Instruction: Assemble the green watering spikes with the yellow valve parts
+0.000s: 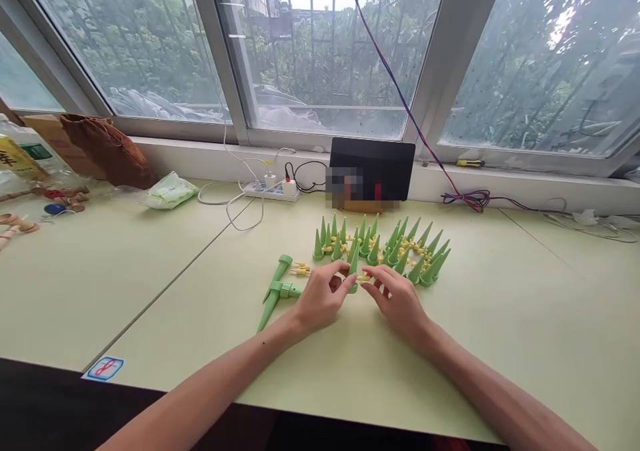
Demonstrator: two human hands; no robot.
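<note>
My left hand (320, 296) is closed around a green plastic spike (354, 263), held point up just above the table. Close to its base, my right hand (403, 302) pinches a small yellow fitting (363, 278); whether the two parts touch I cannot tell. Behind both hands stand many green spikes (429, 274) with their points up, and yellow fittings (345, 248) lie among them. Left of my left hand, green spikes with capped ends (271, 302) lie on their sides, beside a few more yellow fittings (301, 271).
A dark tablet (373, 161) leans by the windowsill. Further left are a power strip (273, 191), a wipes pack (173, 190), a brown bag (107, 150) and wooden toys (73, 194). A bundled cable (467, 200) lies at the right. The table's front edge (280, 409) runs below my forearms.
</note>
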